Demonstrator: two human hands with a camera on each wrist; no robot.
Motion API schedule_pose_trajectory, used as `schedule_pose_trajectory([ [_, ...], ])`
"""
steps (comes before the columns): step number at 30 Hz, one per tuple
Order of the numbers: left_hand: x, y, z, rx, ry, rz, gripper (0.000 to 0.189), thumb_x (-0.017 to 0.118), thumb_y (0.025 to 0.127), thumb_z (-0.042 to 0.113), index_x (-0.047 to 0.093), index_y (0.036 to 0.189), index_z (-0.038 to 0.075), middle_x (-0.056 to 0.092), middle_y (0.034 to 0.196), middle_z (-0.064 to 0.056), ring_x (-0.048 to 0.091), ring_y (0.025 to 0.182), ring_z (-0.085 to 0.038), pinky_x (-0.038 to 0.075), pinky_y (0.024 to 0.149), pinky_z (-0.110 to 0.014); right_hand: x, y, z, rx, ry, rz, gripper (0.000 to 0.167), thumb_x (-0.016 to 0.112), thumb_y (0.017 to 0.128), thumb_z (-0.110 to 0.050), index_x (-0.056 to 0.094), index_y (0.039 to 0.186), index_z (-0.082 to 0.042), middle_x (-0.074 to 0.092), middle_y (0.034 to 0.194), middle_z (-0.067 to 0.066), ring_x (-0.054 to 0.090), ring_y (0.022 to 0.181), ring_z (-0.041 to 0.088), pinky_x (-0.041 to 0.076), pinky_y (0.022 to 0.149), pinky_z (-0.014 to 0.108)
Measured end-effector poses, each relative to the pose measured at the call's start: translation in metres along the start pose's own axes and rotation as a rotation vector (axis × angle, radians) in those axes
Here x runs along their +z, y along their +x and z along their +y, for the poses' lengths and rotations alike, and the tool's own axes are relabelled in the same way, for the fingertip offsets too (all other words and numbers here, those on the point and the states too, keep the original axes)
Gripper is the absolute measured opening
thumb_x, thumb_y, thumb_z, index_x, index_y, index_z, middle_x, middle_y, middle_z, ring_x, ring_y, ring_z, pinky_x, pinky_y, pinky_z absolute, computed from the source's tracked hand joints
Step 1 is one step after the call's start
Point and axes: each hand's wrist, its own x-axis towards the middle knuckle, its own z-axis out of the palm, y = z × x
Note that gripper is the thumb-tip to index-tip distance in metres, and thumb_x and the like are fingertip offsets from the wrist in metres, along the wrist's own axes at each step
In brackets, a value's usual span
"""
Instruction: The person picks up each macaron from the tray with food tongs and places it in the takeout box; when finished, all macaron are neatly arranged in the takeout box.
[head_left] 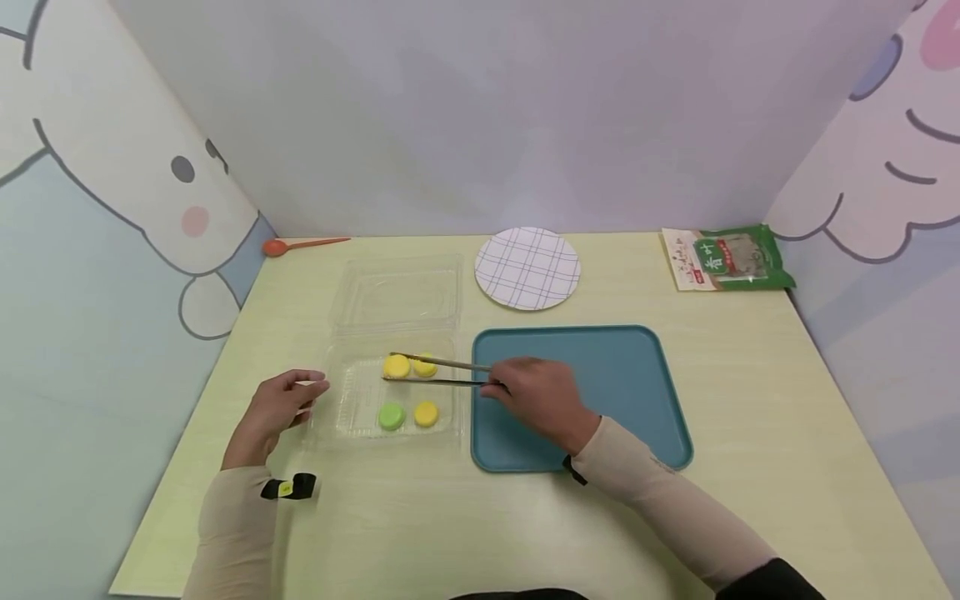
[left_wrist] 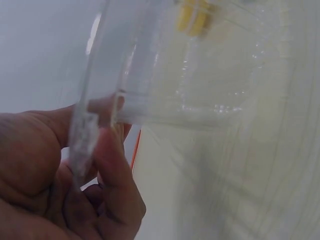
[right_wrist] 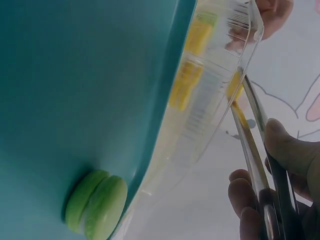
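My right hand [head_left: 543,400] grips a pair of metal tongs [right_wrist: 255,150]. Their tips reach over the clear plastic container [head_left: 352,392] and stand on either side of a yellow macaron [head_left: 397,367]. Beside it lies a second yellow macaron [head_left: 425,365], partly behind the tongs. Nearer the front of the container are a green macaron [head_left: 392,416] and another yellow macaron [head_left: 426,413]. At the container's left edge, my left hand [head_left: 279,408] pinches the rim between thumb and fingers, as the left wrist view shows.
A blue tray [head_left: 600,358] sits right of the container, bearing a green macaron [right_wrist: 97,205] that the head view hides. Behind are the container's raised clear lid [head_left: 397,292], a round checked plate [head_left: 527,268], a red spoon [head_left: 277,247] and a green-and-white packet [head_left: 727,260].
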Motion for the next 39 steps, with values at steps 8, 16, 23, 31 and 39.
schedule_pose_trajectory([
  [8, 0.001, 0.001, 0.000, -0.013, 0.005, 0.006, 0.049, 0.065, 0.101, 0.032, 0.054, 0.137, 0.001, 0.056, 0.090, -0.004, 0.054, 0.077, -0.015, 0.053, 0.066, -0.026, 0.015, 0.018, -0.012, -0.015, 0.016, -0.032, 0.027, 0.084, 0.082, -0.036, 0.063, 0.081, -0.020, 0.058, 0.064, -0.008, 0.056, 0.056, 0.008, 0.034, 0.042, 0.023],
  [16, 0.000, 0.002, 0.002, -0.025, 0.005, 0.007, 0.049, 0.065, 0.101, 0.032, 0.054, 0.137, 0.001, 0.055, 0.091, -0.005, 0.054, 0.078, -0.015, 0.053, 0.067, -0.026, 0.030, 0.035, -0.022, -0.010, 0.003, -0.057, 0.032, 0.083, 0.084, -0.037, 0.067, 0.102, -0.015, 0.061, 0.063, -0.003, 0.057, 0.053, 0.013, 0.033, 0.039, 0.026],
  [23, 0.000, 0.003, 0.000, -0.049, 0.011, 0.017, 0.045, 0.064, 0.101, 0.030, 0.055, 0.136, 0.003, 0.054, 0.093, -0.005, 0.053, 0.080, -0.016, 0.052, 0.068, -0.025, 0.044, 0.047, -0.025, -0.056, -0.113, -0.046, 0.029, 0.083, 0.083, -0.039, 0.067, 0.092, -0.016, 0.058, 0.060, -0.003, 0.055, 0.049, 0.013, 0.032, 0.037, 0.026],
  [31, 0.000, 0.003, 0.000, -0.046, 0.013, 0.018, 0.047, 0.065, 0.100, 0.032, 0.055, 0.136, 0.003, 0.055, 0.092, -0.005, 0.054, 0.080, -0.016, 0.053, 0.068, -0.025, 0.053, 0.057, -0.029, -0.072, -0.153, -0.107, 0.026, 0.081, 0.087, -0.034, 0.063, 0.086, -0.016, 0.058, 0.061, -0.001, 0.056, 0.050, 0.016, 0.032, 0.037, 0.027],
  [39, 0.002, 0.001, 0.002, -0.038, 0.017, 0.006, 0.048, 0.065, 0.100, 0.032, 0.055, 0.136, 0.002, 0.055, 0.092, -0.005, 0.054, 0.080, -0.016, 0.053, 0.067, -0.025, 0.052, 0.066, -0.034, -0.074, -0.188, -0.189, 0.022, 0.077, 0.090, -0.038, 0.068, 0.090, -0.018, 0.065, 0.069, -0.003, 0.063, 0.058, 0.015, 0.037, 0.040, 0.026],
])
